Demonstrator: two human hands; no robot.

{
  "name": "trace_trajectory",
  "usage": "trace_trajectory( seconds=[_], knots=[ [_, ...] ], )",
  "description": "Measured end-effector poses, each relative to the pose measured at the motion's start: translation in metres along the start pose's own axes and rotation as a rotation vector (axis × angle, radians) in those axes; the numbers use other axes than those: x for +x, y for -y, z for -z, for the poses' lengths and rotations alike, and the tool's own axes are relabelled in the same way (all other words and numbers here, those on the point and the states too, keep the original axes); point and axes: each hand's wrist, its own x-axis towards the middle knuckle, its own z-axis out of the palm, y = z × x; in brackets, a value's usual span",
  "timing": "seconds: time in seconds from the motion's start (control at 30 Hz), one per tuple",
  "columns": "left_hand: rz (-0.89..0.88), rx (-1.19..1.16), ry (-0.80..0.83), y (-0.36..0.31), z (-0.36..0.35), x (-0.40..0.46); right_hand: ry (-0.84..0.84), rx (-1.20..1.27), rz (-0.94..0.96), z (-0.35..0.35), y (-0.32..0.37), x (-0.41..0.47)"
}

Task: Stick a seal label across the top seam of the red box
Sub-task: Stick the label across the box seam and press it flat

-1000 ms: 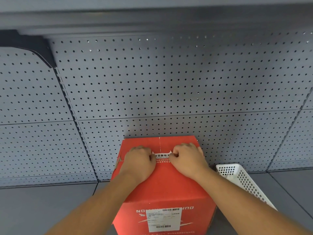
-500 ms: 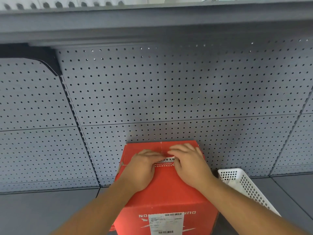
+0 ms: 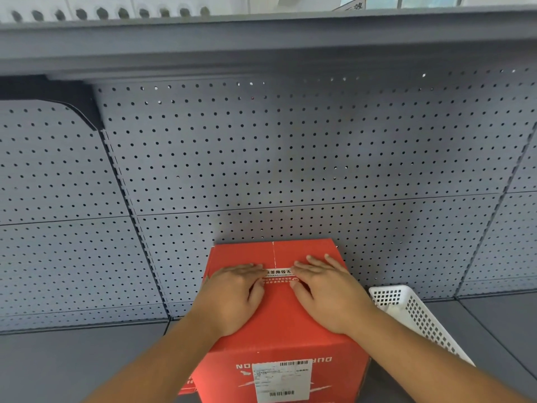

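Observation:
The red box (image 3: pixel 279 321) stands on the grey shelf against the pegboard, its top seam running away from me down the middle. A white and red seal label (image 3: pixel 278 275) lies flat across that seam. My left hand (image 3: pixel 232 295) rests palm down on the left half of the lid, fingers flat over the label's left end. My right hand (image 3: pixel 325 292) lies flat on the right half, fingers spread over the label's right end. Neither hand grips anything. A white shipping label (image 3: pixel 280 381) is on the box's front face.
A white perforated plastic basket (image 3: pixel 412 315) sits tilted just right of the box. The grey pegboard wall (image 3: pixel 261 158) rises directly behind. An upper shelf edge (image 3: pixel 261 42) overhangs. Grey shelf surface (image 3: pixel 72 365) extends left and right of the box.
Both hands went from pinching the label's ends with curled fingers to lying flat and spread on the lid. The label now lies flat across the seam. The view tilted up slightly.

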Motion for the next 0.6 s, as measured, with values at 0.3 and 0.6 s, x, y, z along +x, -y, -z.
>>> trace_trajectory(
  seconds=[0.3, 0.6],
  knots=[
    [0.019, 0.009, -0.08, 0.0, 0.001, -0.003, -0.095, 0.037, -0.028, 0.0, 0.001, -0.001],
    [-0.144, -0.034, 0.114, -0.012, 0.009, -0.01, 0.013, 0.079, 0.184, 0.008, -0.003, -0.008]
  ],
)
